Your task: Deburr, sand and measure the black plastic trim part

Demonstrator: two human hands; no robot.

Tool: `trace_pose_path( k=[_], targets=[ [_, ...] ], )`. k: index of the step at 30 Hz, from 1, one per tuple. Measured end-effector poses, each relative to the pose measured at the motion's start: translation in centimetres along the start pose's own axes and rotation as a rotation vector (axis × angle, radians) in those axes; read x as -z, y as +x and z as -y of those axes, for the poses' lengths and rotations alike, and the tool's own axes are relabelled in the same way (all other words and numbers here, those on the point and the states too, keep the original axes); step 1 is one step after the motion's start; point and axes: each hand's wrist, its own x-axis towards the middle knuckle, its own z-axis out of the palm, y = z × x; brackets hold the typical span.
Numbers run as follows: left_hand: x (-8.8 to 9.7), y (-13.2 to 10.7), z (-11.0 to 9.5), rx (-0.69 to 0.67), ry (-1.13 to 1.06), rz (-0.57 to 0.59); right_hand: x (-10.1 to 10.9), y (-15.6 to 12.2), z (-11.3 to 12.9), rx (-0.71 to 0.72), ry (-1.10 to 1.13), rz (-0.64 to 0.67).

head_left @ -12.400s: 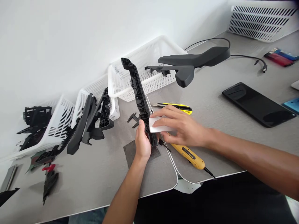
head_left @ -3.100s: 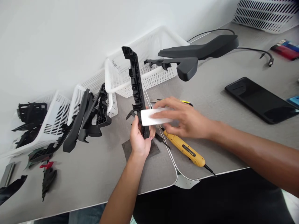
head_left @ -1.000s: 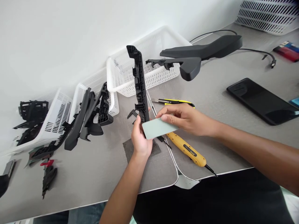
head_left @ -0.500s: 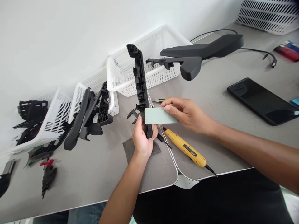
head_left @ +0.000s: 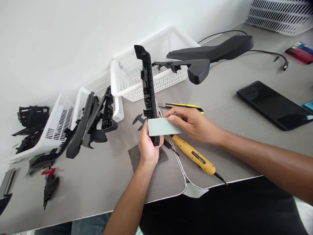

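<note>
My left hand (head_left: 148,145) grips the lower end of a long black plastic trim piece (head_left: 148,85), which stands nearly upright with its ribbed inner side showing. A thin, pale green rectangular plate with rounded corners (head_left: 162,126) is pinched at its right end by my right hand (head_left: 189,124). The plate lies across the front of the trim piece just above my left palm and hides part of it; whether they touch, I cannot tell. Below my right hand lies a yellow corded hand tool (head_left: 194,155). A yellow-black utility knife (head_left: 188,106) lies just behind that hand.
White baskets (head_left: 132,94) line the wall, with black trim parts (head_left: 80,127) in and before them. More dark trim (head_left: 215,49) rests at the back basket's right. A caliper (head_left: 139,120), dark square sheet (head_left: 135,156) and black phone (head_left: 276,104) lie on the grey table (head_left: 97,182).
My right hand has moved slightly left and down with the pale green plate, along the trim piece. More of the utility knife shows now. My left hand stays almost in place.
</note>
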Motion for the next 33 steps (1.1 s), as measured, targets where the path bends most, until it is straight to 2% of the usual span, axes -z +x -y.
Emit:
trace_pose_path(
  k=[4,6,11,13,17,19,21,24,26,31,33],
  targets=[
    [0.0,-0.1,0.1,0.025,-0.015,0.018,0.7,0.3,-0.2,-0.036,0.005,-0.095],
    [0.0,0.0,0.1,0.030,-0.012,0.024,0.7,0.3,-0.3,-0.039,-0.004,-0.102],
    [0.2,0.2,-0.1,0.006,-0.001,-0.023,-0.1,-0.3,0.0,0.046,0.018,0.074],
    [0.3,0.2,-0.2,0.002,-0.010,-0.045,0.0,-0.5,0.3,0.093,-0.010,0.089],
    [0.2,0.1,-0.3,0.000,0.001,-0.015,0.9,-0.6,0.9,0.244,-0.121,-0.110],
    [0.1,0.0,-0.2,0.005,0.019,0.009,0.9,-0.6,0.9,0.325,-0.200,-0.168],
    [0.1,0.0,-0.1,0.005,0.038,0.005,0.5,-0.5,0.6,0.389,-0.270,-0.118],
    [0.2,0.1,0.1,0.001,0.067,-0.044,-0.2,-0.5,-0.1,0.450,-0.331,0.041],
    [0.3,0.1,0.2,0.000,0.085,-0.078,-0.4,-0.5,-0.5,0.453,-0.376,0.084],
    [0.2,-0.1,0.2,0.027,0.131,-0.114,0.2,-0.2,-0.5,0.349,-0.445,-0.098],
    [0.1,-0.2,0.1,0.026,0.141,-0.100,0.4,-0.2,-0.4,0.335,-0.410,-0.083]
  ],
)
